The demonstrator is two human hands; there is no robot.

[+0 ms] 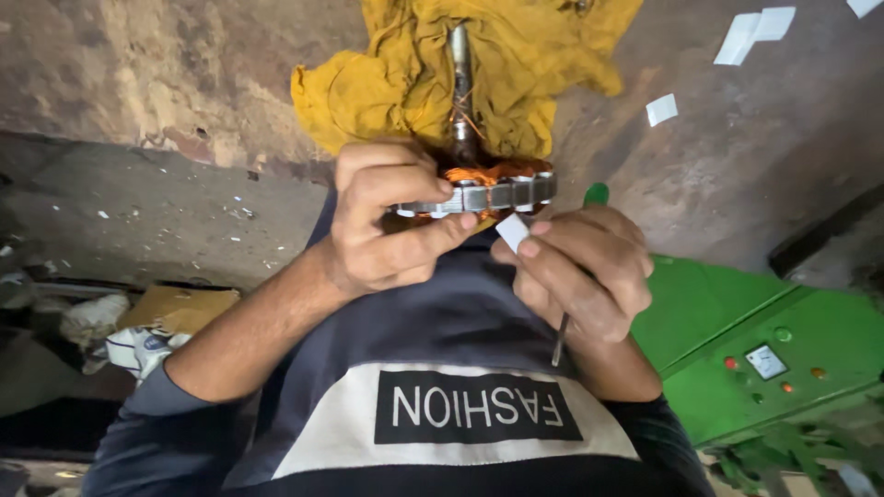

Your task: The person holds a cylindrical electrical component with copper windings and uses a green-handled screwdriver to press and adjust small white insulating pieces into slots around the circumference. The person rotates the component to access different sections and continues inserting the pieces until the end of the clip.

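Note:
My left hand (387,225) is shut on a round metal stator (502,193) with orange copper windings, gripping its rim from the left. A steel shaft (459,83) runs up from the stator's middle. My right hand (580,271) pinches a small white paper slip (513,232) just under the stator's rim. The same hand also holds a screwdriver (559,342), with its green handle end (597,194) sticking out above the fingers and its metal tip pointing down toward my dark shirt.
A crumpled yellow cloth (387,83) lies behind the stator on the dusty floor. At the right stands a green machine panel (755,340) with a small meter and buttons. White paper scraps (750,32) lie at the upper right; cardboard (180,308) and rags at the left.

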